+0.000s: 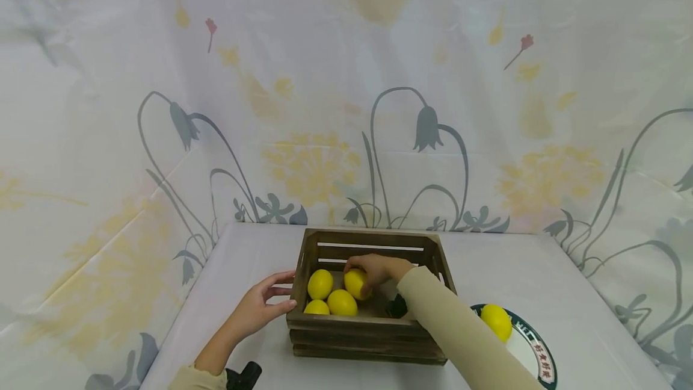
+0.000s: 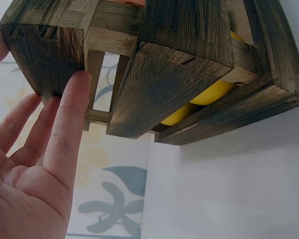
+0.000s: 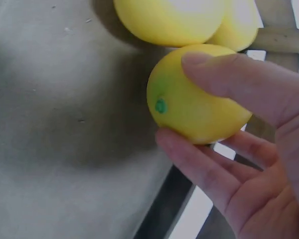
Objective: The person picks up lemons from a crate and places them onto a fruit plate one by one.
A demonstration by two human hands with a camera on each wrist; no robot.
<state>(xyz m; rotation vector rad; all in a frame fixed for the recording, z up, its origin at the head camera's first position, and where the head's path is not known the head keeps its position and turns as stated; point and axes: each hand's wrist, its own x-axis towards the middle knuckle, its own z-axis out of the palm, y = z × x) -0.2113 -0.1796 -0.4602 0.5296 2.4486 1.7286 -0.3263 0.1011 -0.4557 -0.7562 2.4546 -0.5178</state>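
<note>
Beyond the fingers of the left hand [image 1: 265, 303] and the right hand [image 1: 383, 268], a flower-printed cloth [image 1: 325, 77] is hung. Below them, a white table [image 1: 498, 269] is seen. On it, a slatted wooden crate [image 1: 368, 342] is touched at its left end by the left hand's fingers, which are held fairly straight, with the thumb kept wide of them. To the right of the right hand's fingers, and nearer the viewer, a dark-rimmed plate [image 1: 533, 337] is partly hidden by a sleeve [image 1: 455, 318].

Inside the crate, the held lemon [image 3: 199, 107] is gripped by the right hand — thumb on one side, fingers on the other, a green spot shown at one end. Whether it is lifted cannot be told. Just beside those fingers, to the left and nearer the viewer, three loose lemons [image 1: 342, 303] are seen in the crate; well to the right, another lemon [image 1: 496, 322] is set on the plate.
</note>
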